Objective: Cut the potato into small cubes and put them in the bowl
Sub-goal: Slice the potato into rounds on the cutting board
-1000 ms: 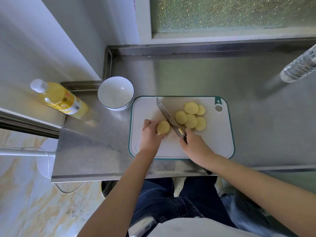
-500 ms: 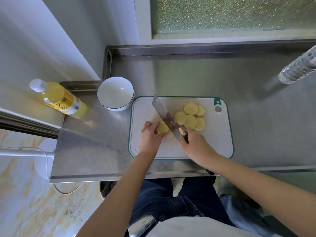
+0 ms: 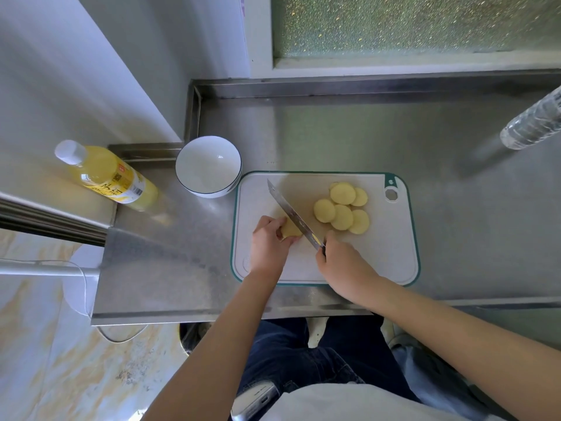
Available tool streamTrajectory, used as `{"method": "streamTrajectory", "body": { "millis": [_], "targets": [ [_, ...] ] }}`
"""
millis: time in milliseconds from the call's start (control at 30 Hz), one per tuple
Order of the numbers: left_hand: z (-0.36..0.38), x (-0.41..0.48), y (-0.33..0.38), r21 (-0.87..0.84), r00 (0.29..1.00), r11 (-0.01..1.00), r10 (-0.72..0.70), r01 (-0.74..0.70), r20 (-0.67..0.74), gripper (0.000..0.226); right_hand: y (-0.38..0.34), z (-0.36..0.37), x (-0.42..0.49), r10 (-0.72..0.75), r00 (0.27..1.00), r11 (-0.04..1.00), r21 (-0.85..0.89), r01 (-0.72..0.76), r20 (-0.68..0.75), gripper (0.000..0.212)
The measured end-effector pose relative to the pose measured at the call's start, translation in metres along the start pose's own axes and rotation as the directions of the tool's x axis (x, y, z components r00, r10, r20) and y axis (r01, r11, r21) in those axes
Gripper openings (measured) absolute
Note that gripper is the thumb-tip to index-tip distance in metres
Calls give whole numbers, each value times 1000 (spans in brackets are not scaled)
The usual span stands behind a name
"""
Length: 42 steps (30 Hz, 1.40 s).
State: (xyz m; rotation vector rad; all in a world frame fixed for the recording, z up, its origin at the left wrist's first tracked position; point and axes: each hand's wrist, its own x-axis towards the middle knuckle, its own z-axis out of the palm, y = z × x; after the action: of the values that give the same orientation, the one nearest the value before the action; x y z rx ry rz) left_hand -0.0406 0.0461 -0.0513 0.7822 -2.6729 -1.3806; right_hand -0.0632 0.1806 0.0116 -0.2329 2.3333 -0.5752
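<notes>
Steel covers the whole desk [image 3: 334,132], and a white cutting board [image 3: 391,253] with a green edge lies on it. The person stands at the near side of the desk, with both hands over the board.

The left hand [image 3: 268,244] has its fingers curled around a piece of potato [image 3: 290,230] and holds it down on the left half of the board. The right hand [image 3: 343,264] is closed around the handle of a knife [image 3: 291,214], and the handle is almost hidden inside the fist. The blade points away from the person, slanting to the left, and it lies against the right side of the potato piece. I cannot tell whether the edge is already in the potato or only touches it.

Several round potato slices [image 3: 343,209] lie to the right of the blade, on the far right part of the board. They overlap each other in a small flat heap, a little apart from the knife.

A white bowl [image 3: 194,165] with a dark line on its rim stands on the desk, just beside the far left corner of the board. Farther left there is a bottle [image 3: 112,177] of yellow liquid with a white cap. A clear plastic bottle [image 3: 534,126] shows only partly at the right edge of the view. Behind the desk is a window [image 3: 394,22] of frosted green glass. Below the desk edge I see dark jeans [image 3: 303,354] and a pale marbled floor [image 3: 45,344].
</notes>
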Motion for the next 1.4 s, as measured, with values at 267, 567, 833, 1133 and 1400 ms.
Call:
{"method": "streamTrajectory", "body": {
  "millis": [267,567,833,1133,1400],
  "targets": [
    [1,4,-2,-8,1000,1000,-4,4,-6,42,-1,5,5,15,1000,1000,11,-15,13,13],
    [0,2,-1,-18,1000,1000,-15,15,7,40,3,9,10,1,1000,1000,24,-2,10,12],
    [-1,-4,-1,-37,1000,999,-18,18,4,42,8,-1,11,-35,999,998,55,36,-16,13],
    [-1,-12,-8,-4,993,998,-68,68,-102,20,2,-2,-5,-88,996,990,111,88,-7,15],
    [5,-10,-8,-35,981,990,-138,134,-138,11,1,6,-9,-68,997,995,70,67,21,13]
  ]
}}
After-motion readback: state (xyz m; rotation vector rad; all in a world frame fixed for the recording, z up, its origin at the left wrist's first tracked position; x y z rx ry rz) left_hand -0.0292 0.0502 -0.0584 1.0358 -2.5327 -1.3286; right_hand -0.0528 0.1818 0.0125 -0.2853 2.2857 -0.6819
